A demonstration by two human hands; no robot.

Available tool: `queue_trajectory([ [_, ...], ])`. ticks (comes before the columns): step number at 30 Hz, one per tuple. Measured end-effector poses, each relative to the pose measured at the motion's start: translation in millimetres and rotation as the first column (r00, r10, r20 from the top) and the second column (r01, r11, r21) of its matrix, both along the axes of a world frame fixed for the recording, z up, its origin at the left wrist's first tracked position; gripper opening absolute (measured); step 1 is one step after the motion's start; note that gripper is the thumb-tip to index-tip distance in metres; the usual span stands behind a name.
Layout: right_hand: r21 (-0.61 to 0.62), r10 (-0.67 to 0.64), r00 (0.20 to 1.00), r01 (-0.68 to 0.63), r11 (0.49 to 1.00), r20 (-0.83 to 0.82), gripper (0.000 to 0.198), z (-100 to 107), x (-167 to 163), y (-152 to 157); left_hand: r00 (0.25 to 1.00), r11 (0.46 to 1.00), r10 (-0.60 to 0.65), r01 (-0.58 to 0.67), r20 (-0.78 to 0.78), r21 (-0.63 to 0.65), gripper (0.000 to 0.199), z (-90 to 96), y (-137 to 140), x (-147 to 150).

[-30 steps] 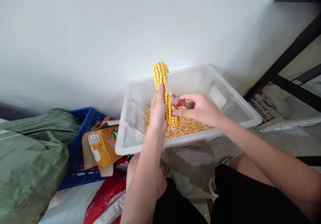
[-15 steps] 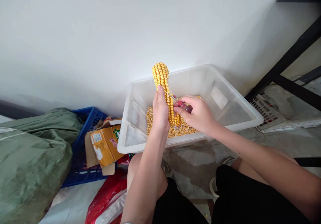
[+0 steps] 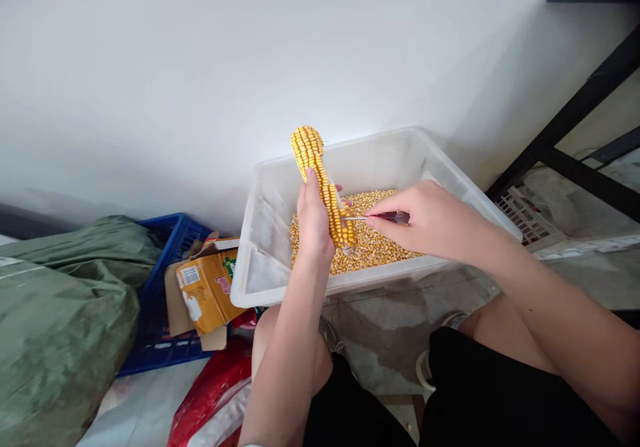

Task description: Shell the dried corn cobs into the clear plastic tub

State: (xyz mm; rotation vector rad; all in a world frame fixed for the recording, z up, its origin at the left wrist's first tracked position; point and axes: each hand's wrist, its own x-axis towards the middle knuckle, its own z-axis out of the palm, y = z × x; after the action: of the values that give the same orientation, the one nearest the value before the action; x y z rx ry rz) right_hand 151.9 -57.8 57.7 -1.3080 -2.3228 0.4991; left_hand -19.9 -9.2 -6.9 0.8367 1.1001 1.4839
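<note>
My left hand (image 3: 315,217) is wrapped round a yellow corn cob (image 3: 320,170), which leans with its thick end up and to the left. Part of the cob's right side is stripped of kernels. Between the fingers and thumb of my right hand (image 3: 425,220) is a screwdriver (image 3: 395,217) with a dark reddish handle. Its thin metal shaft points left, and the tip meets the cob near its lower end. Below both hands, loose corn kernels (image 3: 370,253) cover the bottom of a translucent plastic tub (image 3: 270,295).
A blue crate (image 3: 170,350) with a torn yellow carton (image 3: 213,293) stands left of the tub. Beside it lies a green cloth-like bundle (image 3: 65,327). A red bag (image 3: 210,387) is on the floor. A black metal frame (image 3: 575,113) and a white basket (image 3: 530,217) stand right.
My right hand has moved right and slightly down, and the screwdriver now lies nearly level, lower on the cob. The cob has tilted further left in my left hand.
</note>
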Motion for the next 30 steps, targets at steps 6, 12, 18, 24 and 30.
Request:
queue_trajectory([
  [6,0.124,-0.122,0.984,0.105,0.987,0.131,0.04,-9.3,-17.3,-11.8,0.999,0.999,0.027,-0.028,0.036,0.015,0.06,0.7,-0.9,1.2],
  [12,0.254,-0.286,0.916,0.216,0.943,0.283,0.036,-19.3,-41.7,-30.4,0.993,0.992,0.118,-0.119,0.023,0.04,0.052,6.8,-5.3,9.1],
  [18,0.29,-0.301,0.918,0.223,0.931,0.26,0.034,-42.6,-55.0,-25.6,0.968,0.966,0.245,-0.248,0.052,0.066,0.049,6.1,-2.4,10.3],
  [24,0.226,-0.287,0.941,0.244,0.943,0.18,0.036,-55.7,-61.5,-18.3,0.915,0.917,0.388,-0.396,0.105,0.057,0.053,2.2,2.1,13.7],
  [30,0.1,-0.198,0.98,0.196,0.975,0.012,0.036,-50.9,-50.2,-2.9,0.906,0.913,0.408,-0.406,0.115,-0.046,0.051,-0.2,6.1,12.4],
])
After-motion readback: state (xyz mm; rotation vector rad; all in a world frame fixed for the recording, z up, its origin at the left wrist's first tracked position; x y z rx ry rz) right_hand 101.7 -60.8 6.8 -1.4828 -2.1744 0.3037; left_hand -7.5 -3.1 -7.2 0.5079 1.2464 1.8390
